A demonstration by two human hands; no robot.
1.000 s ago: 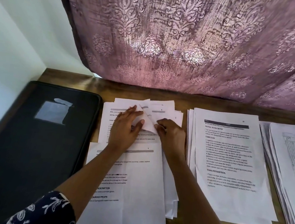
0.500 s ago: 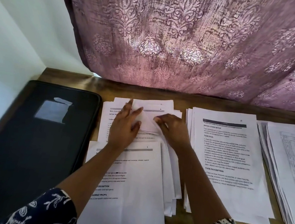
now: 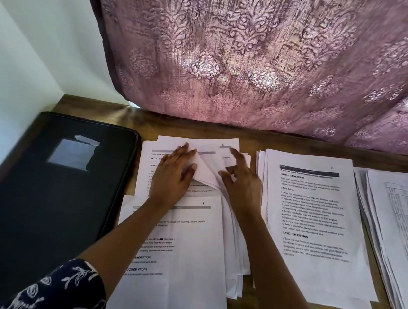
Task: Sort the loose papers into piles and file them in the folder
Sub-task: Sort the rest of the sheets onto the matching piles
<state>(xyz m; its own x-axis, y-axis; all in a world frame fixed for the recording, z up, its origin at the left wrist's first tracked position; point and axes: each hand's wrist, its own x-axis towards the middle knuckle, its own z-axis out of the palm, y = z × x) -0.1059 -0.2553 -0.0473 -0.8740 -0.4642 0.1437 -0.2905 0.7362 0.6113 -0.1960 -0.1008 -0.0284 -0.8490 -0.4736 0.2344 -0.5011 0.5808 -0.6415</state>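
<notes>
Fingers (image 3: 182,155) on my left hand (image 3: 171,176) are straight and close together, pressing flat. My right hand (image 3: 243,186) has its fingers (image 3: 237,158) loosely spread, thumb touching the folded sheet (image 3: 205,173) between both hands. My read: sorting stage, flattening that crease, nothing filed yet. Both forearms reach in from 6 o'clock. Nearest, a loose sheet (image 3: 180,266) overlaps the messy pile (image 3: 231,271) under my wrists. Tidier middle pile (image 3: 317,218) at 3 o'clock, third pile (image 3: 398,227) beyond it. The closed folder (image 3: 41,186) sits at 9 o'clock, just beside the papers. Next: unfold, read the header, drop it on the matching pile; needs a light one-ply pinch. Far at 12, the curtain (image 3: 259,59).
</notes>
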